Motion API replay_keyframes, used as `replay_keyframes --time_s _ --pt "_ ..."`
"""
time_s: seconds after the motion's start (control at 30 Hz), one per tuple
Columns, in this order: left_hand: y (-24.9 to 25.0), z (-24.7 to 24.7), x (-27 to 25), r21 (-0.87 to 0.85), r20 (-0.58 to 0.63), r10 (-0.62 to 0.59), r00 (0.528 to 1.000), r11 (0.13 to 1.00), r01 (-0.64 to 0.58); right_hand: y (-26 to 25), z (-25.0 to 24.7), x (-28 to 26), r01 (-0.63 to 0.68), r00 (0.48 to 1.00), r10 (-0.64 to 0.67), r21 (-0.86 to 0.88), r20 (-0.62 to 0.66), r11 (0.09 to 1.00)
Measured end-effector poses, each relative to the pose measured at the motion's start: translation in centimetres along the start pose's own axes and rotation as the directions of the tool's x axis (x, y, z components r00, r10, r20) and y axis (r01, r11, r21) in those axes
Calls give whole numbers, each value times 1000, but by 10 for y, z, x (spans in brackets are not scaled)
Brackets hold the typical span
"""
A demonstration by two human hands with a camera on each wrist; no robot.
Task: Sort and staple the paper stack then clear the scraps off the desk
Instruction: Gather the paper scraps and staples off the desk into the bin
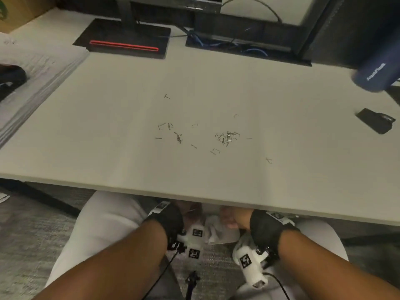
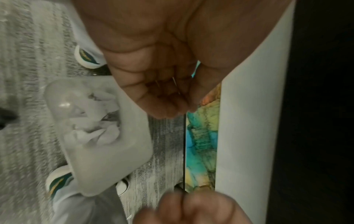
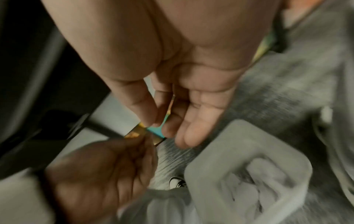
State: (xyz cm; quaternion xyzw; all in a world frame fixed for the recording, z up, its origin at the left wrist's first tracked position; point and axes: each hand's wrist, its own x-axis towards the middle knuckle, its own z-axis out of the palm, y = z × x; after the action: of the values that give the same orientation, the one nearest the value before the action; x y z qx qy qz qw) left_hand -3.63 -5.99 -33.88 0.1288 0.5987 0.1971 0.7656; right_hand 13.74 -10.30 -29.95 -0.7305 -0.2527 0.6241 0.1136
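Hands [image 3: 107, 174] pinch colourful card [image 3: 153, 131] edge-on below desk [image 1: 194, 165].

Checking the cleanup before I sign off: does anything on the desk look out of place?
Yes. Loose bent staples lie scattered across the middle of the desk, in one small heap with strays around it, not yet cleared.

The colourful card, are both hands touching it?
Touching. In the right wrist view the right hand pinches the colourful card between thumb and fingers, and the left hand grips its other end.
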Motion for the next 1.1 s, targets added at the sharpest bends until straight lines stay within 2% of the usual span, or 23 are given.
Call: replay_keyframes --time_s 0.03,0.07,0.13,0.17,0.2,0.27,0.33,0.37,0.43,0.5,0.53,0.57,0.6,0.63,0.67,0.7,0.73,0.77,0.8,0.87,0.9,1.0,1.1 --pt "7 -5 -5 -32 32 30 999 999 -29 -8 -1 -22 59 998 -55 -117 38 991" --pt "12 -12 -2 45 45 84 995 995 -86 -10 -4 -40 127 989 -106 -247 99 961" --pt "19 -25 19 183 79 83 993 978 -97 -15 -11 -83 270 962 -206 -537 176 799" --pt "21 -25 18 353 39 95 995 930 -102 -18 -15 -108 348 937 -250 -639 242 685" --pt "24 -18 -3 559 37 160 986 815 -153 -21 -19 -132 408 913 -266 -688 309 600" --pt "27 3 -62 763 108 152 982 620 -180 -28 -25 -172 513 858 -288 -684 425 519" --pt "23 20 -96 896 127 50 991 422 -136 -38 -35 -208 534 845 -332 -625 420 569" --pt "19 26 -120 949 174 43 984 259 -180 -42 -43 -223 536 842 -347 -567 413 625" --pt "11 28 -164 955 293 142 946 -83 -284 -51 -66 -244 548 833 -390 -488 393 679" --pt "28 22 -227 928 333 228 915 -253 -275 -59 -94 -252 570 820 -490 -494 295 656" --pt "46 20 -252 905 401 157 903 -221 -363 -64 -108 -253 563 815 -526 -550 244 617" --pt "71 18 -272 881 465 3 885 -99 -462 -68 -120 -253 530 819 -535 -628 206 569" --pt "100 16 -290 859 511 -72 857 -3 -513 -73 -131 -252 458 845 -508 -721 170 520" --pt "129 11 -299 847 532 22 846 2 -532 -77 -138 -251 367 873 -471 -807 127 463" --pt "158 6 -299 850 521 205 829 -34 -526 -80 -140 -249 277 897 -434 -869 81 411" --pt "186 2 -294 863 496 405 768 -130 -489 -82 -139 -248 203 910 -412 -908 36 367" --pt "208 0 -287 888 457 544 704 -237 -394 -84 -135 -244 138 916 -402 -933 -8 333" --pt "227 -4 -275 906 422 616 665 -308 -289 -86 -130 -239 89 918 -394 -948 -41 306" --pt "238 -6 -261 922 369 632 682 -340 -184 -89 -123 -235 51 922 -381 -955 -67 291" --pt "245 -1 -243 947 213 597 774 -322 -13 -90 -109 -222 5 924 -369 -963 -98 269" --pt "238 5 -234 944 174 575 799 -328 31 -87 -103 -213 -4 918 -383 -968 -103 249" --pt "212 27 -217 911 221 543 810 -411 27 -74 -82 -199 41 873 -487 -989 -32 139" --pt "193 36 -216 850 298 459 837 -527 -14 -66 -65 -206 148 883 -461 -984 85 101"
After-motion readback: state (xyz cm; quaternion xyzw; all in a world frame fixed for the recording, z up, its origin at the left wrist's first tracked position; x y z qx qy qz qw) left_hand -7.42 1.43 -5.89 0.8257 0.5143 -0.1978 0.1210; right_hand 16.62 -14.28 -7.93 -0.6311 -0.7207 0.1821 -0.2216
